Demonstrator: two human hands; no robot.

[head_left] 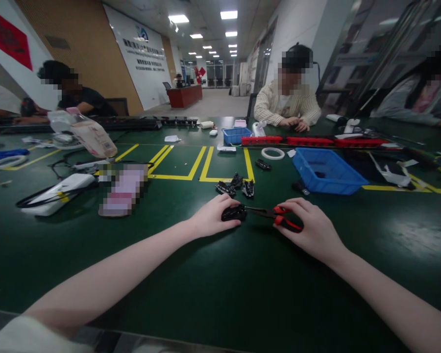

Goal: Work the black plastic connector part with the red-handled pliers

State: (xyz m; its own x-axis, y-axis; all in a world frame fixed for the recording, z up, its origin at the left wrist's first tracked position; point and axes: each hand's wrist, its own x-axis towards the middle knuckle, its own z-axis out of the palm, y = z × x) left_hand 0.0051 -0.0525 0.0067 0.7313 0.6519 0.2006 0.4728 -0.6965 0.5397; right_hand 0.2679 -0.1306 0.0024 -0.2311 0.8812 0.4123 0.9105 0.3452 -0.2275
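Note:
My left hand (213,216) grips a small black plastic part (232,213) low over the green table, thumb on the near side and fingers on the far side. My right hand (314,228) is closed round the red-and-black handles of long-nose pliers (267,213). The pliers' jaws point left, and their tips reach the right end of the black part; whether they grip anything there is too small to tell. Several similar black pieces (248,189) lie just beyond my left hand. One more black piece (263,164) sits farther back.
To the right stands a blue bin (329,171), with a smaller blue bin (236,135) farther back. A phone (124,190), a white device (61,193) with a black cable and a tilted bottle (93,135) are on the left. A person (288,93) sits across the table (220,284).

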